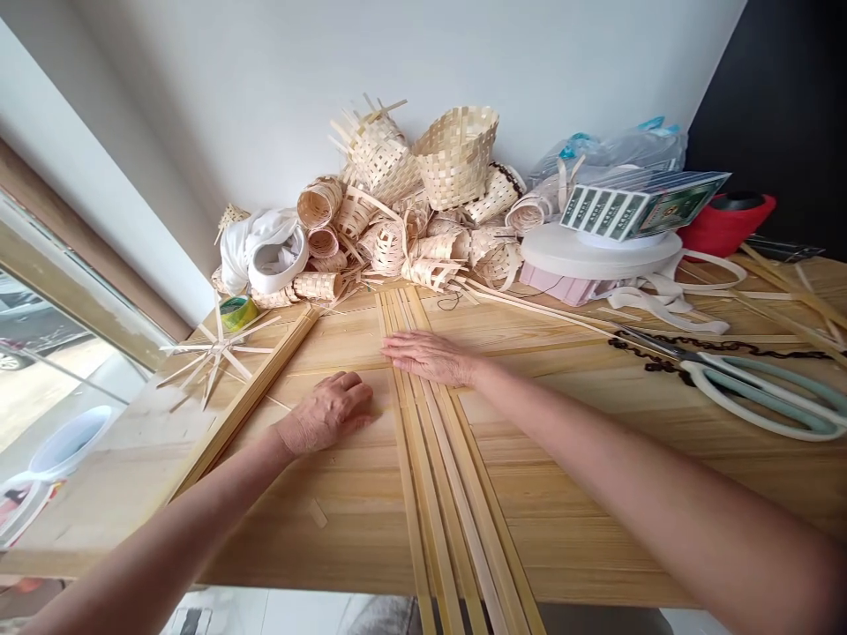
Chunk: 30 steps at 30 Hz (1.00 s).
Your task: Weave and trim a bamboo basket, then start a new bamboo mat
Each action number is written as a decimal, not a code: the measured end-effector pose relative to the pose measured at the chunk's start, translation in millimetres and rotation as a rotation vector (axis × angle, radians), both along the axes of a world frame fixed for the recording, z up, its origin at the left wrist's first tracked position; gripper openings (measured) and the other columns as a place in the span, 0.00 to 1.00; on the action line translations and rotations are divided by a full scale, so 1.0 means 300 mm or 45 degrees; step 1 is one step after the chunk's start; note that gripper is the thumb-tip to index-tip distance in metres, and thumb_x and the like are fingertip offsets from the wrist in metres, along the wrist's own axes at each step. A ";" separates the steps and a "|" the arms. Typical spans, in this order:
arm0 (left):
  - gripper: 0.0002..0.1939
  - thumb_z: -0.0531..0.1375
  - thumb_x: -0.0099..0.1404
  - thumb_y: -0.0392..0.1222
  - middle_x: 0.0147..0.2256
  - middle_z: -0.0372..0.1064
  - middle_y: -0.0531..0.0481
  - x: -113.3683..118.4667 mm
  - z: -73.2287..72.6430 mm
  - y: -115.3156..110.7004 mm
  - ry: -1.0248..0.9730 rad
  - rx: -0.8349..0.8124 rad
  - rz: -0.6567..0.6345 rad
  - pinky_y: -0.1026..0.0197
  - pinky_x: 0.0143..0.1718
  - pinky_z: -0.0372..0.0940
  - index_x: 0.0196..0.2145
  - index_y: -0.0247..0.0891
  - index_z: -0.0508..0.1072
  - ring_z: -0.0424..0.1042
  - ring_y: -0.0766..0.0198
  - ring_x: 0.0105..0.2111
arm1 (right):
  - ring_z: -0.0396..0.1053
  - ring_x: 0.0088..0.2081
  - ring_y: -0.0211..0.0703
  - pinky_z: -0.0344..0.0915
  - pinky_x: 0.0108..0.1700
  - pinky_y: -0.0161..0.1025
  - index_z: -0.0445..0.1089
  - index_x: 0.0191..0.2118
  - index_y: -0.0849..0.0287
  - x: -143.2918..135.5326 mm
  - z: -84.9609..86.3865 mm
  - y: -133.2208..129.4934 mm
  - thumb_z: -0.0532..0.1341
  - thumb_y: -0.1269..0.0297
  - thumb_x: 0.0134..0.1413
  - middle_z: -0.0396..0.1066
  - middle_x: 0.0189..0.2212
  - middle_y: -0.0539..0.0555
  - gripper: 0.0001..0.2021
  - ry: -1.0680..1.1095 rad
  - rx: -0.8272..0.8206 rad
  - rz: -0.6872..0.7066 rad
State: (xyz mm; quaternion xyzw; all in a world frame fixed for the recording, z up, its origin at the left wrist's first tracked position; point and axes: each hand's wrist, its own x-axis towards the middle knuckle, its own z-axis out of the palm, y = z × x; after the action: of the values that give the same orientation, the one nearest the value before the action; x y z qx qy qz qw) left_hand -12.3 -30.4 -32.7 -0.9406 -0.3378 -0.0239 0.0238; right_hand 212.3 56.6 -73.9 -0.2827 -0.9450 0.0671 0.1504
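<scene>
Long flat bamboo strips (456, 494) lie side by side across the table, running from near the wall past its front edge. My right hand (430, 356) rests flat on their far part, fingers stretched out to the left over them. Just left of the strips, my left hand (331, 410) hovers low by the tabletop with loosely curled fingers and its thumb apart; I see nothing in it. A tight bundle of strips (244, 401) lies slantwise to the left of that hand. Beyond the bundle is a star-shaped piece of crossed strips (218, 350).
Woven baskets (456, 159) are heaped against the wall. Large scissors (760, 388) and a dark chain (652, 360) lie at right. A white tape roll (602, 251) carries a box (645, 207). Green tape (238, 312) and a white roll (279, 256) stand at left.
</scene>
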 end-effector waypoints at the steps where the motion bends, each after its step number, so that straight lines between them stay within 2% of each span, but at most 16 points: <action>1: 0.09 0.50 0.65 0.42 0.34 0.63 0.46 0.007 -0.006 -0.003 0.012 0.021 -0.002 0.61 0.36 0.62 0.37 0.35 0.66 0.63 0.62 0.34 | 0.48 0.59 0.44 0.46 0.60 0.47 0.59 0.55 0.61 0.000 -0.001 -0.001 0.41 0.55 0.62 0.55 0.57 0.57 0.24 0.003 0.013 -0.001; 7: 0.11 0.46 0.67 0.37 0.32 0.64 0.49 0.031 -0.032 -0.007 0.111 0.186 0.013 0.64 0.34 0.60 0.34 0.36 0.66 0.62 0.64 0.32 | 0.50 0.59 0.47 0.48 0.59 0.49 0.60 0.55 0.63 -0.001 0.001 -0.008 0.41 0.54 0.61 0.56 0.57 0.59 0.25 -0.022 0.040 0.003; 18: 0.11 0.46 0.67 0.37 0.31 0.65 0.48 0.054 -0.009 -0.016 0.207 0.189 0.099 0.64 0.32 0.59 0.32 0.35 0.67 0.63 0.65 0.31 | 0.54 0.57 0.49 0.52 0.57 0.51 0.62 0.54 0.58 -0.002 -0.031 0.008 0.41 0.51 0.60 0.60 0.55 0.56 0.25 0.045 0.118 0.045; 25: 0.10 0.49 0.66 0.41 0.32 0.65 0.49 0.057 -0.049 0.018 0.093 0.220 0.069 0.64 0.32 0.60 0.33 0.35 0.66 0.64 0.64 0.31 | 0.52 0.58 0.48 0.50 0.58 0.50 0.61 0.54 0.61 -0.008 -0.006 -0.009 0.41 0.52 0.61 0.58 0.56 0.58 0.25 -0.026 0.074 0.005; 30: 0.08 0.50 0.65 0.38 0.30 0.65 0.49 0.076 -0.064 0.033 0.042 0.213 0.078 0.64 0.33 0.60 0.30 0.35 0.65 0.65 0.63 0.32 | 0.52 0.58 0.48 0.50 0.59 0.49 0.61 0.55 0.61 -0.007 0.007 -0.016 0.42 0.54 0.61 0.57 0.56 0.58 0.24 -0.035 0.055 -0.008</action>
State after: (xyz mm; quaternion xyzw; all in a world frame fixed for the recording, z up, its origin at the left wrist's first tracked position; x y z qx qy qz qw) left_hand 10.5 -20.6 -52.0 -0.9248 -0.3628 -0.0359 0.1084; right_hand 210.1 51.8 -71.7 -0.2833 -0.9472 0.0424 0.1438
